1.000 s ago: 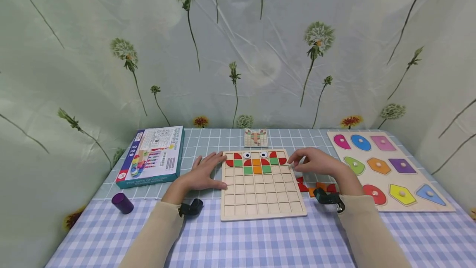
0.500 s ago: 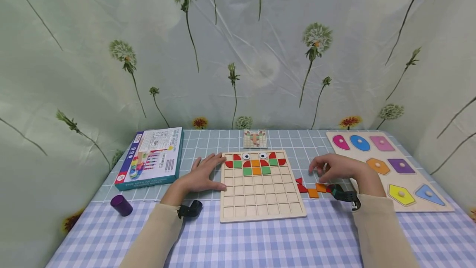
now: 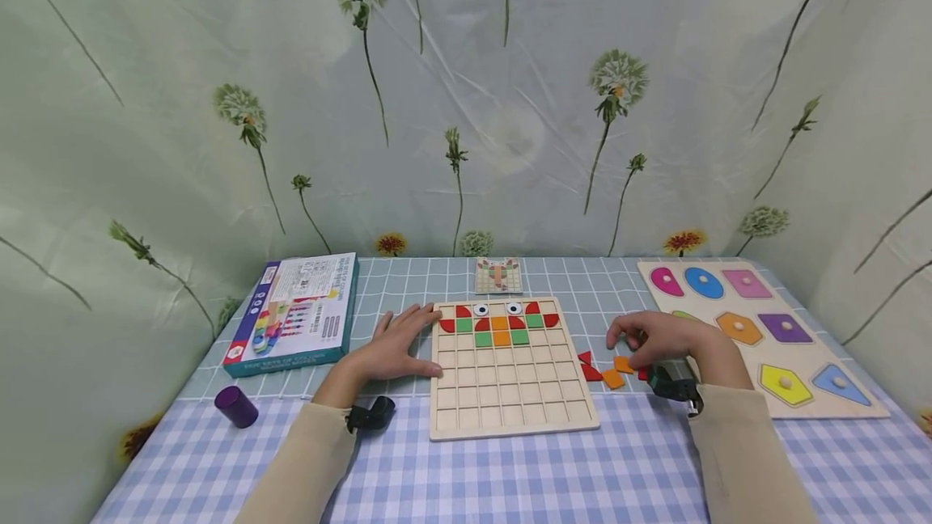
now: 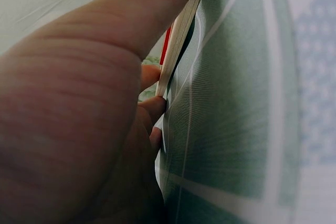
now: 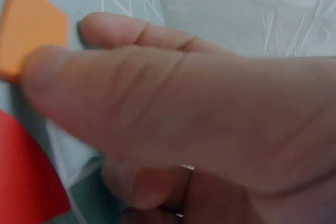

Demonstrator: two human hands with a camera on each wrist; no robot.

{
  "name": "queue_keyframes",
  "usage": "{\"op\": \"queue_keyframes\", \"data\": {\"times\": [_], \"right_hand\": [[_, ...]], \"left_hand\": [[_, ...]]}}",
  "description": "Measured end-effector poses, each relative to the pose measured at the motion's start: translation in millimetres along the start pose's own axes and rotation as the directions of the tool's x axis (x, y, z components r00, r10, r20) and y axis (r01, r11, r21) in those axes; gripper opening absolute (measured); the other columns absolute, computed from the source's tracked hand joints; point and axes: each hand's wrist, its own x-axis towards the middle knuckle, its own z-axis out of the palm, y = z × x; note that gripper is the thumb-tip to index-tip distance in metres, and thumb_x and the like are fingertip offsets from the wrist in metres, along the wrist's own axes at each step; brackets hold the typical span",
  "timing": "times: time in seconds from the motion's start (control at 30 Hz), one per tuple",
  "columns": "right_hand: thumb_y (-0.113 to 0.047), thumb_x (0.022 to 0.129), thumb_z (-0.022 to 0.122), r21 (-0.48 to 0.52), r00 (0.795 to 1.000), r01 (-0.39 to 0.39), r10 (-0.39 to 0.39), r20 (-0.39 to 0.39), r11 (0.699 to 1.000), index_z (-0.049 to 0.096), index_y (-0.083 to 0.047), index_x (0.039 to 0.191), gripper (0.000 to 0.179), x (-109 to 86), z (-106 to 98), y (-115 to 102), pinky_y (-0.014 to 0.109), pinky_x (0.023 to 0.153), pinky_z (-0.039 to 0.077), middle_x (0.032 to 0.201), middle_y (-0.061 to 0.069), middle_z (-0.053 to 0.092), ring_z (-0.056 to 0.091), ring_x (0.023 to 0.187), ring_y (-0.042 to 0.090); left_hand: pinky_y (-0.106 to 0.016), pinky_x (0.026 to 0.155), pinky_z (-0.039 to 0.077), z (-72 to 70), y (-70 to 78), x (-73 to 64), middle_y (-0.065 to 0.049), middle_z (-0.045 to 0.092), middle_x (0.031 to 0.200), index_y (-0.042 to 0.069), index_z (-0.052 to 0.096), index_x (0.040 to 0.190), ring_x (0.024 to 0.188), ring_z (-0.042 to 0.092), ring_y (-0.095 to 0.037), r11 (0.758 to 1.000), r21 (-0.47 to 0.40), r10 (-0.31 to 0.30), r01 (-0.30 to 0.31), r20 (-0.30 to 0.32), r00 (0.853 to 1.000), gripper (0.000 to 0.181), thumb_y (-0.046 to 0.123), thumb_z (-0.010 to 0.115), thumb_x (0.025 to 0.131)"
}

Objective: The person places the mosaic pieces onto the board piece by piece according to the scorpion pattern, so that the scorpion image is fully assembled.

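In the head view my left hand (image 3: 396, 346) rests at the left edge of a wooden grid board (image 3: 515, 395), fingers spread. The left wrist view shows its fingertips against the board's side. Red, green and orange tiles and two eye tiles fill squares in the board's top rows. To the right of the board, my right hand (image 3: 666, 338) is low over the loose tiles. In the right wrist view its thumb touches an orange square tile (image 5: 39, 30), with the index finger apart from the thumb. A red tile (image 5: 29, 174) lies beside it.
Behind the board stands a small pattern card (image 3: 498, 275). A boxed toy set (image 3: 298, 310) and a purple cylinder (image 3: 236, 407) are at left. A wooden shape puzzle (image 3: 728, 362) with knobbed pieces lies at right, partly behind my right arm. Another orange tile (image 3: 612, 378) and red tiles (image 3: 590, 370) lie by the board.
My right hand has moved from the board's right edge rightward and down to the loose tiles. The orange tiles have shifted and turned slightly. My left hand stays in place.
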Motion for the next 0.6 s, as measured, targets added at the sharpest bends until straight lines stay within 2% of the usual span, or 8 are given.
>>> {"op": "queue_keyframes", "data": {"times": [0.27, 0.6], "right_hand": [[-0.007, 0.082, 0.075, -0.001, 0.996, 0.078, -0.078, -0.051, 0.997, 0.072, -0.013, 0.103, 0.022, 9.4, 3, 2, 0.025, 0.062, 0.043, 0.076, 0.001, 0.051, 0.050, 0.076, 0.018], [-0.008, 0.082, 0.076, -0.010, 0.997, 0.047, -0.047, -0.064, 0.999, 0.071, -0.013, 0.101, 0.020, 12.3, 4, 1, 0.027, 0.064, 0.043, 0.075, 0.001, 0.051, 0.051, 0.077, 0.017]], "left_hand": [[-0.064, 0.122, -0.005, -0.1, 0.4, 0.2, -0.006, 0.022, 0.168, 0.022, 0.032, 0.157, 0.158, 0.008, -0.032, 1.000, -0.003, -0.007, 0.007, 0.000, 1.000, 0.099, 0.057, 0.078, 0.078], [-0.064, 0.123, -0.003, -0.2, 1.0, 0.1, -0.006, 0.022, 0.168, 0.021, 0.033, 0.157, 0.158, 0.009, -0.032, 1.000, 0.007, 0.005, -0.005, -0.009, 1.000, 0.099, 0.058, 0.078, 0.078]]}}
